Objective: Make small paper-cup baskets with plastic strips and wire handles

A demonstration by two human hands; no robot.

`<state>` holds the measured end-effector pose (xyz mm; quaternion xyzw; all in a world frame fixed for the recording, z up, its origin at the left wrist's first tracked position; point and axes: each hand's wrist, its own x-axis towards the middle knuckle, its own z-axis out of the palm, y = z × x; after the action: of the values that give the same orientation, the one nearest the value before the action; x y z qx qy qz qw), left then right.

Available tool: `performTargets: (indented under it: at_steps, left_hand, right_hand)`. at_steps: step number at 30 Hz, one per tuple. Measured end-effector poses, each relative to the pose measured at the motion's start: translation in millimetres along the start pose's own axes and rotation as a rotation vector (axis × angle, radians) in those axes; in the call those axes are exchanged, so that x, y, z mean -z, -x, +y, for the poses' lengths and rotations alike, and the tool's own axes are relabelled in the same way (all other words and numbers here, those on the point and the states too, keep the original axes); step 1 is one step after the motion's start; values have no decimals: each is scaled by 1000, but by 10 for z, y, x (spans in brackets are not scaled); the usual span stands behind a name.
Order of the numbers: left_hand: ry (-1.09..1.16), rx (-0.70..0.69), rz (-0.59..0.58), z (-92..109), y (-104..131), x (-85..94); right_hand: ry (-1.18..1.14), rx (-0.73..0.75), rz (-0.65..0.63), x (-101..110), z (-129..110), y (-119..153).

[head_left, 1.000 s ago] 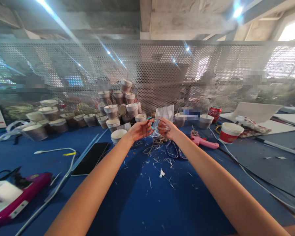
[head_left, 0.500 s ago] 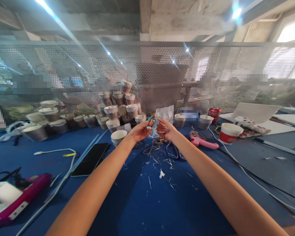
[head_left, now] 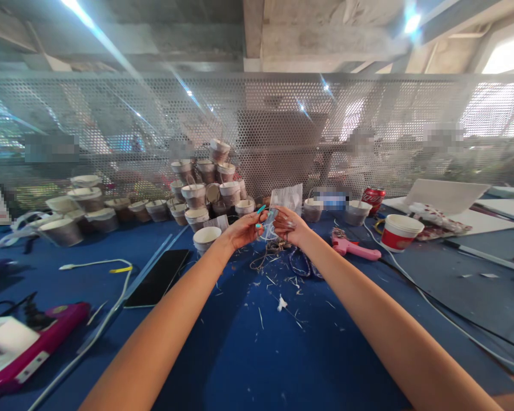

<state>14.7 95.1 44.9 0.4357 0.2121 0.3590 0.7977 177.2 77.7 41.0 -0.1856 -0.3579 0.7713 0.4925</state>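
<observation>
My left hand (head_left: 243, 230), with turquoise nails, is closed in a pinch over the middle of the table. Close beside it on the right, my right hand (head_left: 289, 225) also has its fingers drawn together. Whatever lies between the fingertips is too small and blurred to name. Behind the hands stands a clear, striped plastic packet (head_left: 288, 197). Below them lie a tangle of brown twine (head_left: 260, 262) and scissors (head_left: 304, 267) with dark handles, partly hidden by my right forearm. A white-rimmed cup (head_left: 206, 238) is near my left wrist.
Stacked small pots (head_left: 195, 196) stand behind on the left. A pink glue gun (head_left: 355, 246), a red-and-white paper cup (head_left: 399, 233) and a cola can (head_left: 372, 200) are on the right. On the left lie a black phone (head_left: 157, 279) and a magenta power strip (head_left: 55, 328).
My right hand's fingers have shifted slightly, while my left hand stays nearly in place. At the left edge, part of what looks like another person's hand with a dark purple item has come into view.
</observation>
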Motion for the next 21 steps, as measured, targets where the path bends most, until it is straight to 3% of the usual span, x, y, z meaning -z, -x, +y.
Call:
performTargets:
  at_steps: [14,17,21]
  left_hand:
    - [-61,-38,17,-17,18,13]
    - [-216,-42,60,1,23,18]
    - [-592,-24,142,130,22,-28]
  right_hand:
    - [130,101,102,-64,29,13]
    - [223,145,162,-33,47,2]
    - [318,241,240,39,62,-10]
